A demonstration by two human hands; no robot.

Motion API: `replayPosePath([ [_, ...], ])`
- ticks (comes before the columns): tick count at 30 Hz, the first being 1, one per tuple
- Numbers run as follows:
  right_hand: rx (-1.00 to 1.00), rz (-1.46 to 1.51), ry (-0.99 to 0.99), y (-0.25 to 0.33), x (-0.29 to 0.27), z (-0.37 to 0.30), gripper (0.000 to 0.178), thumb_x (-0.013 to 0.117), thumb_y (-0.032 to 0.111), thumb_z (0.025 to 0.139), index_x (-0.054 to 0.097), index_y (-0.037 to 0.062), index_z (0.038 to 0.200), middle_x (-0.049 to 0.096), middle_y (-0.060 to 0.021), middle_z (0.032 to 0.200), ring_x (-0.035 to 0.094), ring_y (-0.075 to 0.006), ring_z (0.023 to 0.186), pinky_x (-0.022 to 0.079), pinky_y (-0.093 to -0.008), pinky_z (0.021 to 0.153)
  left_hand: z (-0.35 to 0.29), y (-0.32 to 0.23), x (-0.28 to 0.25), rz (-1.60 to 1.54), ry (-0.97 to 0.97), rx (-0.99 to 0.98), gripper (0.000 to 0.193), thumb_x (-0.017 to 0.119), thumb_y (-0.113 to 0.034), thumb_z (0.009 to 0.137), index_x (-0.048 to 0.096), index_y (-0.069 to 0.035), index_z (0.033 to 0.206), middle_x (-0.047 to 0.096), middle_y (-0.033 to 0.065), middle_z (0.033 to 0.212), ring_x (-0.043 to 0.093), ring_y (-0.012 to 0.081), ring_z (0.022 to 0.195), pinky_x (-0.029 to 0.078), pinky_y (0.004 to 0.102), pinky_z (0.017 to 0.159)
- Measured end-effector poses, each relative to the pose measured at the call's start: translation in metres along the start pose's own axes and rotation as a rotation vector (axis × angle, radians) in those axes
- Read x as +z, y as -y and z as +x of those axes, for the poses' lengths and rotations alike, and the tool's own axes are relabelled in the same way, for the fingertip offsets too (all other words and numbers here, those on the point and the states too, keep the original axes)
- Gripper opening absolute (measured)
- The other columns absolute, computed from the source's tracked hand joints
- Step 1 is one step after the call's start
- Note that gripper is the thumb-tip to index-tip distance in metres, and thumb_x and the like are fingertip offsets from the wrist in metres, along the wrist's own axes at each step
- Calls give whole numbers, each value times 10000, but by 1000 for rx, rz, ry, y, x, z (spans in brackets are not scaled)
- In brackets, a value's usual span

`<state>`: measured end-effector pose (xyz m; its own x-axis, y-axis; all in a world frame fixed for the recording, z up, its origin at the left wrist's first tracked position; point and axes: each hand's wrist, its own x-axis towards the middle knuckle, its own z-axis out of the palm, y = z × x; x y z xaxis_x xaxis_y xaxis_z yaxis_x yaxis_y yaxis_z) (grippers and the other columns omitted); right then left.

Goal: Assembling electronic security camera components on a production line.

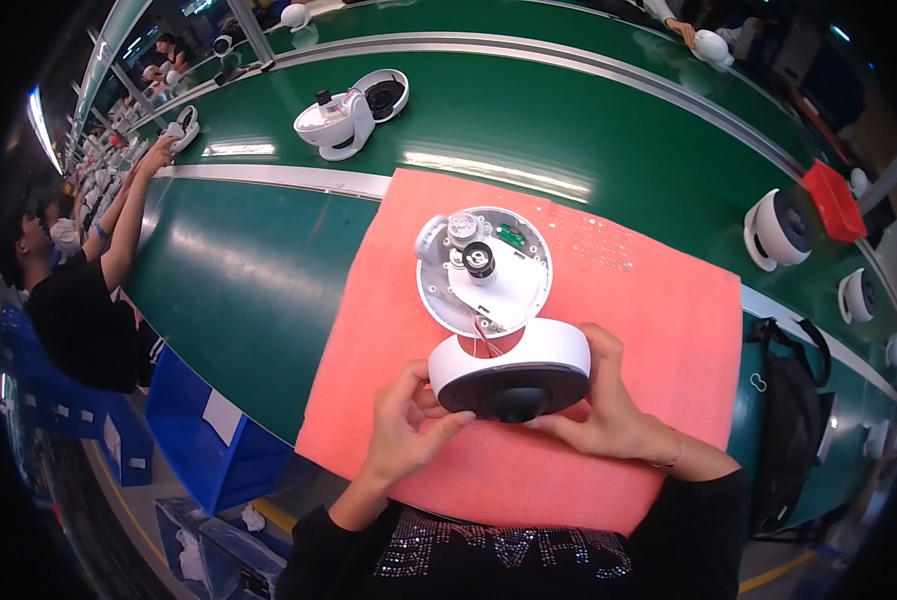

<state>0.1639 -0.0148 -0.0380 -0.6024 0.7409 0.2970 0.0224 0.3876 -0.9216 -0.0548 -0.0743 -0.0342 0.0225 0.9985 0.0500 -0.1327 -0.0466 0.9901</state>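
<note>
— Fingers first: how do they sit?

— Both my hands clasp the round white plastic camera housing with the glossy black dome front (510, 373). My left hand (406, 422) curls at its left edge, fingertips pinching the black rim; my right hand (597, 400) wraps the right side, fingers pressed together.

— Where is it?

— On the coral-pink foam mat (659, 320), over the green conveyor belt (249, 270). Thin wires (485, 335) run up to the open white circular base with a small motor and green circuit board (484, 268).

— Anything hidden?

— My palms cover the housing's flanks; its underside I can't see.
</note>
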Motion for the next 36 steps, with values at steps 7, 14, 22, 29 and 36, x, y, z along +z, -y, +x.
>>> replayPosePath([
  [7, 25, 2, 60, 16, -21, 6, 529, 659, 128, 778, 341, 12, 1185, 469, -171, 1164, 558, -270, 958, 479, -361, 816, 1, 10, -3, 63, 43, 21, 423, 632, 73, 733, 436, 48, 1108, 540, 124, 1039, 583, 215, 973, 496, 324, 855],
  [14, -83, -59, 85, -7, -23, 7, 488, 679, 106, 738, 418, 25, 1141, 540, -155, 1084, 559, -295, 963, 474, -367, 774, 13, 25, -12, 237, 82, 198, 430, 602, 124, 688, 466, 40, 1087, 545, 153, 1067, 577, 230, 994, 494, 309, 857],
  [22, -167, -101, 84, 4, -21, 31, 413, 689, 96, 708, 510, 7, 1069, 588, -145, 1014, 595, -284, 854, 483, -357, 716, 21, 31, -18, 304, 66, 184, 441, 617, 117, 639, 508, 20, 1055, 562, 158, 1052, 588, 248, 971, 493, 312, 841],
  [29, -167, -169, 26, 7, -14, 39, 387, 680, 104, 710, 510, -17, 1036, 590, -141, 928, 591, -272, 780, 474, -328, 672, 20, 31, -26, 441, 30, 208, 467, 648, 66, 647, 506, 15, 1089, 572, 155, 1036, 591, 245, 951, 496, 304, 802],
  [36, 208, 223, -81, 15, -3, 47, 345, 632, 131, 791, 487, -15, 1068, 576, -98, 891, 555, -164, 811, 441, -288, 736, 17, 22, -20, 330, -83, 150, 486, 689, -6, 690, 487, 22, 1131, 577, 143, 1019, 594, 238, 935, 505, 314, 783],
])
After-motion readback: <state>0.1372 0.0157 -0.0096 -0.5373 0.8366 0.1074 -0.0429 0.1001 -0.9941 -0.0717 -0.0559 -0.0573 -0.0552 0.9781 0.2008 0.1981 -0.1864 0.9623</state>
